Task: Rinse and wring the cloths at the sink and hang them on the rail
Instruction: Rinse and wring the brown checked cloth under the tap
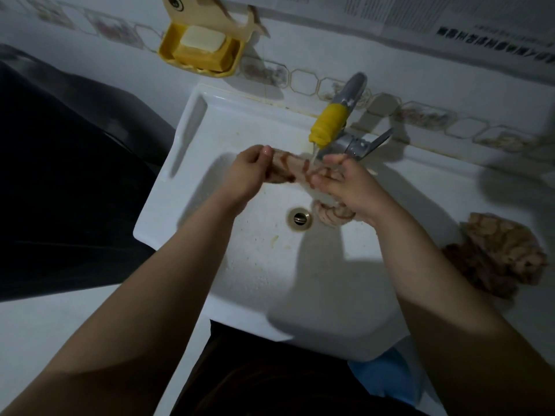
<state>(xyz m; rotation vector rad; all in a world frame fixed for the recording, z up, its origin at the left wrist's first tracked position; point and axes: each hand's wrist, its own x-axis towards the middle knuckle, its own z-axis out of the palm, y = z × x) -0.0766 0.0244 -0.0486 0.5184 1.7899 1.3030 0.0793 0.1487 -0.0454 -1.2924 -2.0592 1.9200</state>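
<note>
1. Surface (pixel 468 187): white, runs behind and to the right of the sink; dim light.
2. Sink (pixel 186 163): white basin set into the surface, drain (pixel 299 218) near its middle.
3. Second cloth (pixel 495 253): patterned, bunched in a heap on the surface at the sink's right edge, touched by neither hand. Whether it has been rinsed cannot be told.
4. Soap dish (pixel 168 46): yellow, on the wall above the sink's back left corner, holding soap bars.
5. Tap (pixel 354 142): at the sink's back edge, yellow spout (pixel 326 124) running water.
6. Cloth (pixel 288 166): patterned, twisted into a rope over the basin under the stream; its tail hangs below the right hand toward the drain.
7. Left hand (pixel 249 172): grip curled round the cloth's left end.
8. Right hand (pixel 345 181): grip closed round the cloth's right part, fingers wrapped over it.
9. Handling, judged: soft, limp, heavier when soaked, likely slippery; best held at both ends and twisted opposite ways. Rail not in view.
</note>
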